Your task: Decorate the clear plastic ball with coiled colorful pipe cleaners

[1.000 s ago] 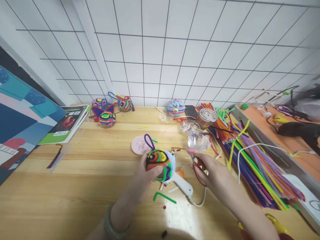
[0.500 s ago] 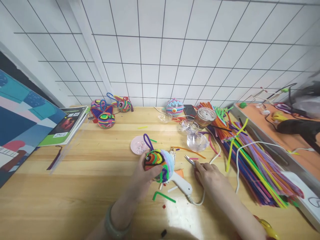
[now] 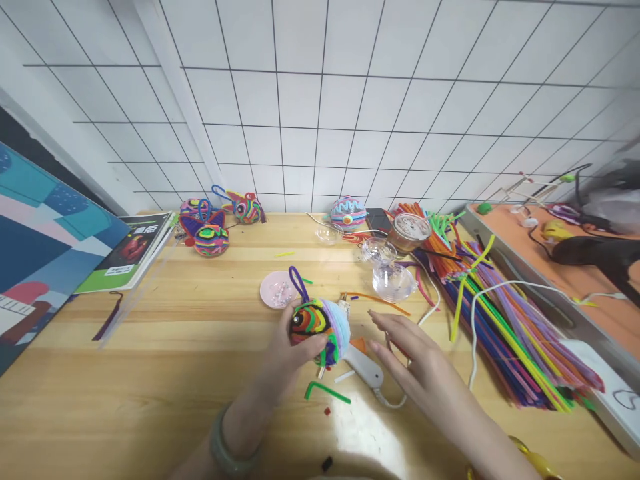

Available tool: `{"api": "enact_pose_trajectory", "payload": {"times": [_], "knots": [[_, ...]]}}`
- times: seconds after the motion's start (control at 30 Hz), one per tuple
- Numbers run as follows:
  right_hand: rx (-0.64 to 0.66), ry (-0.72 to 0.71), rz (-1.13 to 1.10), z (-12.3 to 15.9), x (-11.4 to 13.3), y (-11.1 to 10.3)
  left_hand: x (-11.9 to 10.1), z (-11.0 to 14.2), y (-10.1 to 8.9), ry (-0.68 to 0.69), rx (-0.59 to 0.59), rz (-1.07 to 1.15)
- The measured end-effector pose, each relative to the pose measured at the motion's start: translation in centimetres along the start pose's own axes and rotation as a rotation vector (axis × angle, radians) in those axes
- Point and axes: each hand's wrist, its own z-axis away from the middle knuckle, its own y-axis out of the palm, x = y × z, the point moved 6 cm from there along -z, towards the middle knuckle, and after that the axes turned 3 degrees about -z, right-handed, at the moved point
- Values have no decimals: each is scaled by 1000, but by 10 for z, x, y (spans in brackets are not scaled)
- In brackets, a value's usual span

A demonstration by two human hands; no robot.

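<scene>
My left hand (image 3: 287, 353) grips a ball (image 3: 334, 325) covered in coloured pipe cleaners, with the thumb across its front. A purple loop (image 3: 299, 283) stands up from its top, and one side is pale blue and lilac. Behind and below the ball lies a white glue gun (image 3: 367, 368), its front part mostly hidden. My right hand (image 3: 410, 347) hovers just right of the glue gun, its fingers stretched out and apart and nothing seen in them. Near the ball are a pink dish (image 3: 270, 291) of small beads and a bent green pipe cleaner (image 3: 327, 392).
Bundles of pipe cleaners (image 3: 515, 333) lie at the right beside a white power strip (image 3: 600, 380). Clear plastic half-spheres (image 3: 394, 281) and a round tin (image 3: 410, 233) stand further back. Finished balls (image 3: 211, 239) sit at the back left, near a magazine (image 3: 133, 253).
My right hand has let go of the small metal-tipped tool, which is now out of sight, and has opened and moved slightly left towards the ball. My left hand keeps its hold.
</scene>
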Motion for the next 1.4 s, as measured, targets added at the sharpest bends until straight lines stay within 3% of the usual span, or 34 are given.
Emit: {"api": "enact_pose_trajectory", "payload": {"times": [0.1,0.23,0.73,0.97,1.13,1.27,1.4], "knots": [[8,8,-237,-3,24,-4,2,0,2,0,42,19],[30,26,-368,-7,36,3,5,1,8,14,151,126],[99,220,-864,-9,13,17,11,6,13,-7,327,109],[99,384,-1079,-11,0,12,9,9,19,-89,344,122],[122,601,-1353,-6,-8,20,3,9,20,74,371,-38],[159,568,-1533,-5,0,23,2,8,18,138,292,-86],[179,494,-1551,-4,5,25,4,9,18,122,294,-73]]}}
